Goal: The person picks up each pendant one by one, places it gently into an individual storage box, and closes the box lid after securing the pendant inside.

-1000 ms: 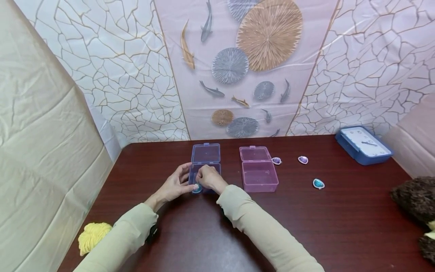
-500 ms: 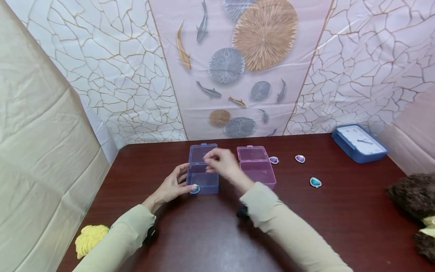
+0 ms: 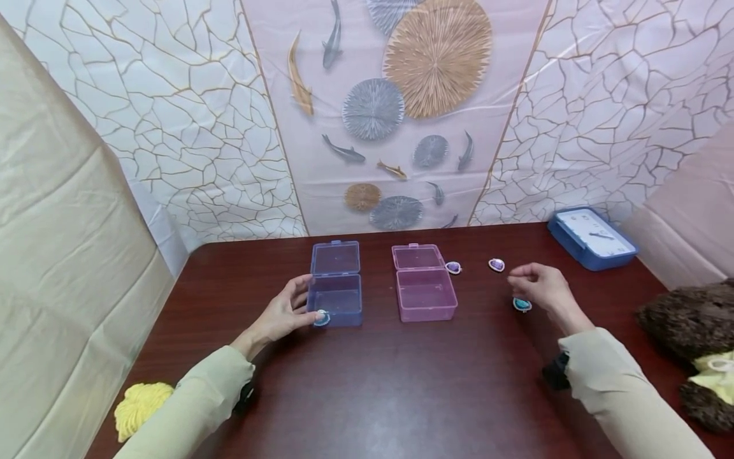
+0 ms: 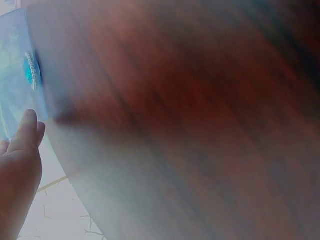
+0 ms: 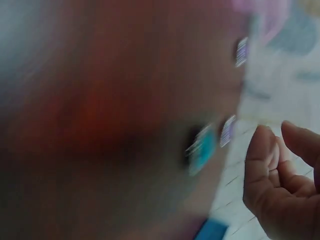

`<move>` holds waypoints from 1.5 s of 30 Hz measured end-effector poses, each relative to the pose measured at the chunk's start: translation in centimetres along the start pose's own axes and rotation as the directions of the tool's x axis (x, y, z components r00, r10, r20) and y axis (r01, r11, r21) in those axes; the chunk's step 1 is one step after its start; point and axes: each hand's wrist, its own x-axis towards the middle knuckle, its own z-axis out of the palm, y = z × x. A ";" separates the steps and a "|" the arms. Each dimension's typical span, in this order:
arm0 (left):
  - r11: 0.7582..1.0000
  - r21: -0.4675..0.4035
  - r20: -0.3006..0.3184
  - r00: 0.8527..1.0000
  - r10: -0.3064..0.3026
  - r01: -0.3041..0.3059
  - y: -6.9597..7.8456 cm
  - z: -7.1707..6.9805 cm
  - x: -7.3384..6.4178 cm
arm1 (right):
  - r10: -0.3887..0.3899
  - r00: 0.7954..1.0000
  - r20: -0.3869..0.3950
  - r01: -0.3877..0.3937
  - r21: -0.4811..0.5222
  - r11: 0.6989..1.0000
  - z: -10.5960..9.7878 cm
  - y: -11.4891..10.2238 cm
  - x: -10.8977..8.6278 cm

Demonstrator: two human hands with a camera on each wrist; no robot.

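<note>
My left hand [image 3: 282,313] rests at the left side of an open, clear blue plastic box [image 3: 335,299], fingers relaxed along its wall and thumb at the front left corner. A teal gem with a beaded rim [image 3: 322,318] shows at that corner, beside the thumb; the left wrist view shows this gem [image 4: 32,71] against the box wall. My right hand [image 3: 545,290] is over another teal gem [image 3: 522,305] on the table. In the right wrist view its thumb [image 5: 300,137] and index finger stand apart with nothing between them, to the right of the teal gem [image 5: 202,152].
An open pink plastic box [image 3: 427,299] stands right of the blue one. Two purple gems lie farther back, one purple gem [image 3: 453,268] near the pink box. A blue clock-faced case [image 3: 593,237] sits at back right, a brown furry thing [image 3: 682,319] at right, yellow yarn [image 3: 143,408] at left.
My right hand has left the blue box and swung right, over the teal gem on the table. The left hand stays by the blue box. The head view has shifted slightly right.
</note>
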 end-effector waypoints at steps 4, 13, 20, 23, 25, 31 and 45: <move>1.000 0.007 -0.007 1.000 -0.001 0.001 0.0 -0.1 -0.1 | 0.103 0.994 0.043 -0.096 -0.147 0.985 -1.1 2.2 -0.3; 1.000 0.024 -0.002 1.000 0.005 -0.005 -0.1 -0.1 0.2 | 0.113 0.993 0.040 -0.092 -0.344 0.934 -1.0 3.2 -0.6; 1.000 0.022 -0.002 1.000 0.014 -0.014 -0.1 -0.2 0.3 | 0.105 0.994 0.023 -0.088 -0.373 0.924 -0.8 3.0 -0.7; 1.000 0.016 0.003 1.000 0.018 -0.018 -0.2 -0.2 0.3 | 0.058 0.998 -0.006 -0.058 -0.224 0.973 -0.3 2.2 -0.7; 1.000 0.013 0.004 1.000 0.020 -0.020 -0.2 -0.2 0.3 | 0.019 0.999 -0.030 -0.021 -0.055 0.998 0.2 1.0 -0.5; 1.000 0.012 -0.002 1.000 0.013 -0.013 -0.2 -0.2 0.2 | -0.086 0.996 0.011 0.073 0.430 0.900 4.2 -3.9 0.9; 1.000 0.021 -0.010 1.000 -0.010 0.010 0.1 -0.1 0.1 | -0.070 0.947 0.312 -0.125 0.563 0.817 21.1 -14.2 -0.3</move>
